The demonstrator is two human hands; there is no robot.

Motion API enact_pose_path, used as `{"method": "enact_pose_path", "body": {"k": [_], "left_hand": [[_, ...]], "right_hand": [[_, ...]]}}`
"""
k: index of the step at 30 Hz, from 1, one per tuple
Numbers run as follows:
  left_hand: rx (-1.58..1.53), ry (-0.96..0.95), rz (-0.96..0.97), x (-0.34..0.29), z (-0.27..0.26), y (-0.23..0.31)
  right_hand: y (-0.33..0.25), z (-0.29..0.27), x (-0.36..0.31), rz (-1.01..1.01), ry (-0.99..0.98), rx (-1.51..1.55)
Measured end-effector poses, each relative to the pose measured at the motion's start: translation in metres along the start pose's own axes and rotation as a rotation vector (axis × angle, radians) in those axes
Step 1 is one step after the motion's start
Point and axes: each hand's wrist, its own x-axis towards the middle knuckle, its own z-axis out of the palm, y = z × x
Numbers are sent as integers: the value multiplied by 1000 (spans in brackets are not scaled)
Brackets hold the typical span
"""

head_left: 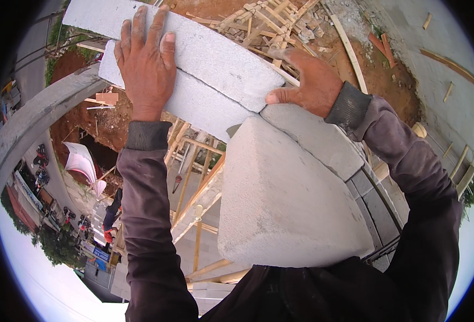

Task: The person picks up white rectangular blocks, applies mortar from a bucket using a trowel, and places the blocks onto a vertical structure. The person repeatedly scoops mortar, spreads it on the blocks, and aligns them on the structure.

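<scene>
Nearest: large grey concrete block (285,204) against the chest. Right hand (309,80) clasps the end of a long light-grey block (210,53), thumb on its end face. Left hand (146,61) lies flat on that block, fingers spread. Far below: a blue-and-white signboard (98,257) by the street.

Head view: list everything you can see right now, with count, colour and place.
Upper block: one, pale grey, top centre, under both hands.
Near block: one, pale grey, centre, close to the camera.
Laid blocks: several, darker grey, a row at right.
Timber poles: many, light wood, below centre.
Scrap wood pile: one heap, light wood, top centre on red soil.
White sheet: one, left, by the pit.
Curved concrete edge: one, grey, left.
Left hand: flat on the upper block, fingers spread.
Right hand: on the upper block's right end.
</scene>
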Motion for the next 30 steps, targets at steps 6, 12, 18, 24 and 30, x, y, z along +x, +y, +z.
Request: {"method": "enact_pose_path", "body": {"k": [6,12,18,24,30], "left_hand": [[-3,28,35,1,0,0],[105,-3,-45,-2,1,1],[-121,173,-433,36,10,-45],[452,346,-389,123,34,-166],[608,10,79,153,26,-224]], "right_hand": [[1,20,-14,211,-85,132],[-7,29,-18,247,89,43],[-7,32,-15,148,91,317],[-3,37,-20,96,168,236],[-9,34,-17,169,154,151]]}}
